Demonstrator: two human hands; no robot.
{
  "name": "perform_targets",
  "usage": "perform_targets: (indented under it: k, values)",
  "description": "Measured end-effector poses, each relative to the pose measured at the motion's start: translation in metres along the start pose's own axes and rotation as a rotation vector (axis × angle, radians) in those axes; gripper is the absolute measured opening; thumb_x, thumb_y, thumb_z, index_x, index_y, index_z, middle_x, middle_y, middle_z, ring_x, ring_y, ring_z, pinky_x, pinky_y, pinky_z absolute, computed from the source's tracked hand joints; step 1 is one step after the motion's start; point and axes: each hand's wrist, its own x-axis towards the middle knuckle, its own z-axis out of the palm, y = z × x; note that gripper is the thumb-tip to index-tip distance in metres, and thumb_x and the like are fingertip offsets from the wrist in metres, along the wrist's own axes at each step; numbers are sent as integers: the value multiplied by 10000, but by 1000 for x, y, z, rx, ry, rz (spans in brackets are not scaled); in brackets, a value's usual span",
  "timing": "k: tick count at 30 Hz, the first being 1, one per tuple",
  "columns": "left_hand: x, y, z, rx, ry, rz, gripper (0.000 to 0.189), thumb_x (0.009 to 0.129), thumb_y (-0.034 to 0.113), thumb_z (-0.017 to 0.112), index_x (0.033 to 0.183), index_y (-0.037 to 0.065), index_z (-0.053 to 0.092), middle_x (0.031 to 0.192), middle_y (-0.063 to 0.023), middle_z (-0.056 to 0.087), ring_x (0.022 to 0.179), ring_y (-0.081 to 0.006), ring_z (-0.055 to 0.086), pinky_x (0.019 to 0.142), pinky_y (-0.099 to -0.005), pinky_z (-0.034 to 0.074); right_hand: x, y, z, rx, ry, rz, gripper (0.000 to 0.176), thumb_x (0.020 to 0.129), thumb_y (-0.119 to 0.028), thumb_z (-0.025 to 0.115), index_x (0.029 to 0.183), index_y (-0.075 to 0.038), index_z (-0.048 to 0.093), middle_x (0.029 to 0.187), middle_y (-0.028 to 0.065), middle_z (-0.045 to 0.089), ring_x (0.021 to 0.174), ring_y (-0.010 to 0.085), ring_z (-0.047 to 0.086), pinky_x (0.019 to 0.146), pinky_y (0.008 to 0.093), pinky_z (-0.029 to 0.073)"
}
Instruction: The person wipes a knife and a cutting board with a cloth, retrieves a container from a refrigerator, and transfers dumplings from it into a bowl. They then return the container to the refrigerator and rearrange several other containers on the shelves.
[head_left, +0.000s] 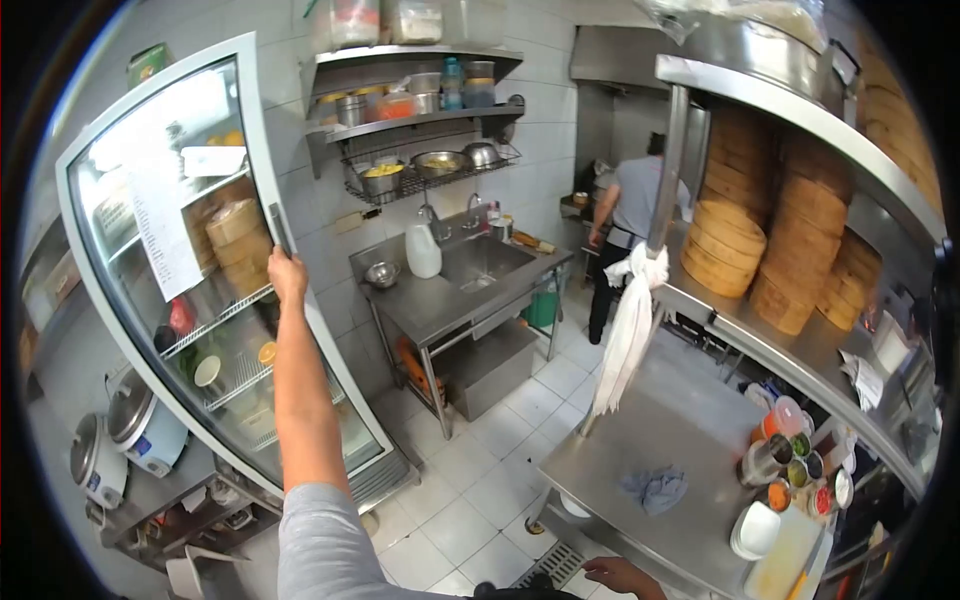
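Observation:
My left hand (288,274) is wrapped round the dark handle (281,230) of a glass-door fridge (330,345), with the arm stretched out in front of me. Behind the glass are wire shelves, bamboo steamers (240,240), a cup (207,371) and other food items. A handwritten paper sheet (160,235) hangs on the door. Down at the bottom edge, my right hand (622,578) is partly in view, holding nothing, its fingers loosely extended. It is nearest to the steel worktable (600,455), on which a crumpled grey cloth (655,488) lies.
A steel sink (485,262) with a white jug (423,252) stands by the back wall. Farther back, a co-worker (640,195) faces away. Stacked bamboo steamers (722,248) fill the right shelf, where a white cloth (630,320) hangs from the post. Rice cookers (148,425) sit lower left.

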Motion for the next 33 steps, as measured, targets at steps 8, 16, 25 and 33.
perform_targets:
  k: [8,16,25,33]
  values:
    - [-97,31,-105,-157,93,193,279,897,164,654,799,-14,463,735,-194,517,672,-418,500,610,-483,395,182,-53,-68,444,-56,-232,396,937,-260,665,1281,-77,597,1075,105,701,1009,198,652,849,339,521]
    - [-213,7,-269,-195,323,53,410,976,274,586,729,10,394,600,-85,341,531,-158,342,467,-351,258,300,-464,-83,301,-187,-990,511,935,-219,671,1378,-55,474,1068,133,693,1017,196,678,874,346,528]
    - [-282,-91,-444,586,370,385,199,894,177,581,723,76,571,687,-47,591,547,-242,544,522,-453,469,417,-810,1,-91,327,-1025,682,843,-421,705,1391,-114,439,1077,252,670,1025,433,641,882,514,516]
    - [-293,-111,-471,591,334,215,223,941,145,498,746,69,574,693,-51,586,552,-254,537,502,-436,438,461,-834,14,-278,366,-1029,442,881,-441,667,1090,-52,659,1018,236,696,1004,398,666,858,486,538]
